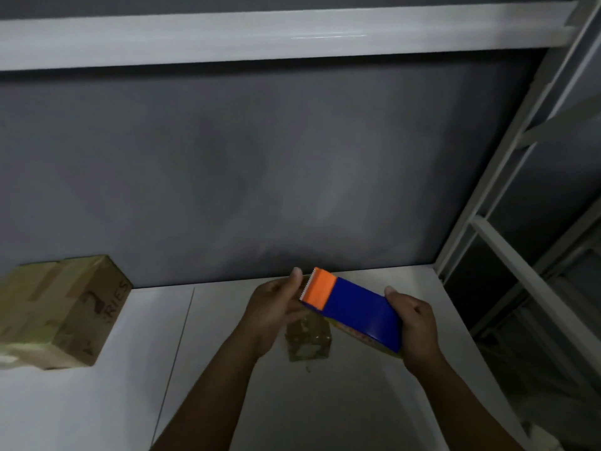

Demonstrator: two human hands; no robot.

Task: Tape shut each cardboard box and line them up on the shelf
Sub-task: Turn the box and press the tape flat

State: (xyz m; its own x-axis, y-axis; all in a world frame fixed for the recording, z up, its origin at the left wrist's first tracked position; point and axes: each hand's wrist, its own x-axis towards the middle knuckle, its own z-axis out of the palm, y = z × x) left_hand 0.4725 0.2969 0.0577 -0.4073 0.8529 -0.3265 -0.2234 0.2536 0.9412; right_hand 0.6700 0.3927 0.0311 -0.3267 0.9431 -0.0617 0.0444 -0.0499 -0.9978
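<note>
Now small cardboard box (309,341) sits on shelf (325,405) just below hands, nearer left hand (276,307). Tape dispenser (361,309) above it, long axis slanting from right hand (414,323) toward left. Right hand grips its blue body. Left hand at orange cutter (320,289), thumb by teeth; pinching tape or not, cannot tell.

1. Cardboard boxes: two. There is a large box (61,310) at the far left and a small box (309,341) near the middle (partly hidden behind the hands).
2. Tape dispensers: one. The tape dispenser (354,309) is blue with an orange toothed end.
3. Hands: two. The left hand (276,307) and the right hand (413,323) are at opposite ends of that dispenser.
4. White shelf boards: one shelf board (97,402) lies under everything.
5. White beams: one beam (260,37) runs overhead, far.
6. Metal rack frames: one rack frame (507,177) stands at the right (its bars overlap too much to count surely).
</note>
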